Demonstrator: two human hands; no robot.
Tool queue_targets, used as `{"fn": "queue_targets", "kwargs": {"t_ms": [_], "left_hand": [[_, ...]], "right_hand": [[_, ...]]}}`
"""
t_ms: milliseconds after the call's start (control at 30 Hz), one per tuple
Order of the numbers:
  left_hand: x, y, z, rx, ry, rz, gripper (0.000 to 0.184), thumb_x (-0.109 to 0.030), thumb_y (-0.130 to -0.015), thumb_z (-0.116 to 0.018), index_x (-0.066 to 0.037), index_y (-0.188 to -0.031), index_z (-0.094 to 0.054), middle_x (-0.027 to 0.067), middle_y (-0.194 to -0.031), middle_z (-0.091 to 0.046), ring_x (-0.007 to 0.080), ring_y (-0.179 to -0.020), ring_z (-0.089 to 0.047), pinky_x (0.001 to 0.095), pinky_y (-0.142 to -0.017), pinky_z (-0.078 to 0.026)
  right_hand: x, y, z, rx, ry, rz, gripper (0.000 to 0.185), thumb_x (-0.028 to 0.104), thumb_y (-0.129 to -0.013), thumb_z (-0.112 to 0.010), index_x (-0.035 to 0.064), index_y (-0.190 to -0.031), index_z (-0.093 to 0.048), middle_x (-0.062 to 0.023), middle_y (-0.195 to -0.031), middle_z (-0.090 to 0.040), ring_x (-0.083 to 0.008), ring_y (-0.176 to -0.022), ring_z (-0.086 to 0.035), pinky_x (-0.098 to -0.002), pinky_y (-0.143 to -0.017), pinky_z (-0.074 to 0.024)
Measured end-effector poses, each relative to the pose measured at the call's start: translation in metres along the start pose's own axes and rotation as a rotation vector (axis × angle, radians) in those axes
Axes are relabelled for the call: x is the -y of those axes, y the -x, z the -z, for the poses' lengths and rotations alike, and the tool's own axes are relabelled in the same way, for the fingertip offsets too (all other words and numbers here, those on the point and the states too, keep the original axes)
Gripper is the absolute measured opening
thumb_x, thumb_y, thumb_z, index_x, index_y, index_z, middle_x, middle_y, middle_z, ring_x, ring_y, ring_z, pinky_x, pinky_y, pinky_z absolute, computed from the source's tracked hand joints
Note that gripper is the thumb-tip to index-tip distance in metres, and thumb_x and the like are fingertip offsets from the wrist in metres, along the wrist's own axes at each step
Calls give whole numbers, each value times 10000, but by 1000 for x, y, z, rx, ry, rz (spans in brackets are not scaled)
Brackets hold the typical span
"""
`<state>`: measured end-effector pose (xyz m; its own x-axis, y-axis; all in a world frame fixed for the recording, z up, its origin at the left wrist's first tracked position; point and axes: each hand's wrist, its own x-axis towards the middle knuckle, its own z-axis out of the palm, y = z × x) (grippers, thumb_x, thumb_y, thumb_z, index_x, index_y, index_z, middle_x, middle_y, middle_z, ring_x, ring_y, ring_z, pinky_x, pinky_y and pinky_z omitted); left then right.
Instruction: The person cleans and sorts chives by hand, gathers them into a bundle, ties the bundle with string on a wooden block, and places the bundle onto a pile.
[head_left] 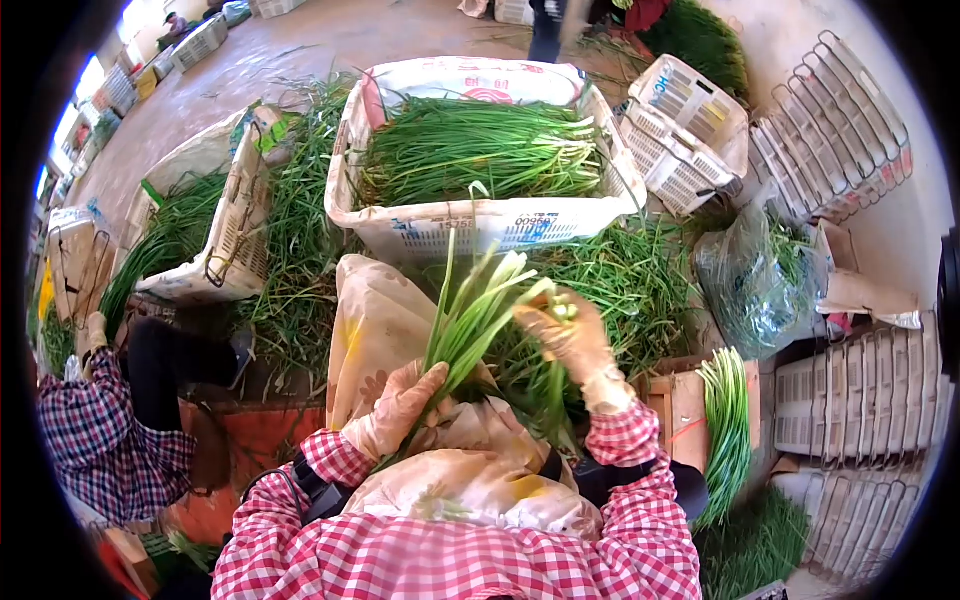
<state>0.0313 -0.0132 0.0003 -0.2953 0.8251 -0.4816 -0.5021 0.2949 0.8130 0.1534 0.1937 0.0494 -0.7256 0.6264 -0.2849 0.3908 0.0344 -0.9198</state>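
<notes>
Gloved, my left hand (400, 400) is closed round a bunch of green stalks (465, 325) with pale ends pointing up, above the stained apron on my lap. To its right my right hand (568, 335), also gloved, is closed on a smaller bunch; its pale ends (565, 308) show at the fingers and green leaves hang below. Some pale tips of the left bunch reach close to my right fingers. In front stands a white crate (480, 222) holding many green stalks (480, 150) laid sideways.
Loose greens (630, 290) lie around the crate. A bundle (727, 435) rests on a wooden box (685, 400) at right, near a plastic bag (760, 270) and stacked crates (850, 400). At left, a co-worker in checked sleeves (110, 430) sits beside another crate (215, 240).
</notes>
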Motion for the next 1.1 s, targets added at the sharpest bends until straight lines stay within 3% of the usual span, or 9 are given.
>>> {"fn": "queue_targets", "kwargs": {"t_ms": [100,400,467,533,600,667,833,1000,1100], "left_hand": [[4,-4,2,51,9,14,340,-355,-942,-497,-53,-1077,-576,5,-726,-593,58,-552,-504,192,-512,-416],[5,-17,9,242,592,257,485,-360,-900,-565,-41,-1253,-467,85,-934,-637,187,-758,-630,288,-572,-532],[19,-22,21,392,543,221,558,-367,-901,-558,-45,-1329,-403,115,-957,-629,178,-780,-641,268,-531,-542],[14,-22,14,210,401,196,439,-369,-908,-548,-45,-1200,-497,87,-821,-630,146,-637,-618,225,-457,-494],[5,-15,2,39,318,169,383,-396,-909,-540,-57,-1087,-541,89,-753,-627,117,-541,-579,199,-414,-443],[10,-13,7,13,241,169,372,-402,-915,-528,-65,-1071,-547,69,-743,-620,107,-522,-562,198,-410,-432],[3,-9,-4,-17,108,124,340,-401,-926,-509,-78,-1022,-559,31,-705,-604,88,-498,-534,201,-406,-422],[20,-12,-4,-28,51,61,334,-383,-905,-557,-70,-1015,-589,20,-723,-609,87,-533,-541,204,-442,-428],[21,-11,-1,-34,116,75,308,-354,-904,-569,-67,-1011,-593,18,-742,-609,88,-549,-545,209,-448,-434]], "right_hand": [[-22,-14,-15,39,-489,-93,288,200,-816,-696,34,-1040,-626,-24,-828,-669,-43,-506,-481,-185,-415,-370],[-48,-27,-7,190,-736,-50,150,132,-817,-688,29,-909,-630,-74,-815,-670,-63,-456,-439,-210,-401,-333],[-43,-24,-6,168,-645,-77,175,167,-814,-697,49,-932,-642,-41,-758,-649,-65,-470,-443,-214,-403,-338],[-37,-23,1,127,-521,-106,190,196,-818,-696,66,-948,-650,-22,-726,-632,-68,-476,-443,-215,-406,-341],[-21,-26,10,-330,-374,-161,154,220,-845,-661,93,-932,-651,-14,-735,-632,-47,-480,-463,-183,-400,-372],[-41,-29,34,-525,-393,130,109,190,-859,-643,95,-912,-638,-40,-828,-670,-35,-522,-516,-164,-406,-392],[-5,5,7,-145,-342,56,117,103,-846,-640,77,-956,-607,-46,-855,-652,-50,-593,-566,-157,-443,-448],[-30,-15,-33,-149,-38,29,348,194,-807,-709,-14,-1047,-566,-43,-726,-609,-80,-531,-527,-226,-448,-438],[-33,-16,-37,-157,-147,-22,352,174,-815,-689,-21,-1086,-576,-44,-671,-601,-80,-501,-513,-239,-448,-427]]}}
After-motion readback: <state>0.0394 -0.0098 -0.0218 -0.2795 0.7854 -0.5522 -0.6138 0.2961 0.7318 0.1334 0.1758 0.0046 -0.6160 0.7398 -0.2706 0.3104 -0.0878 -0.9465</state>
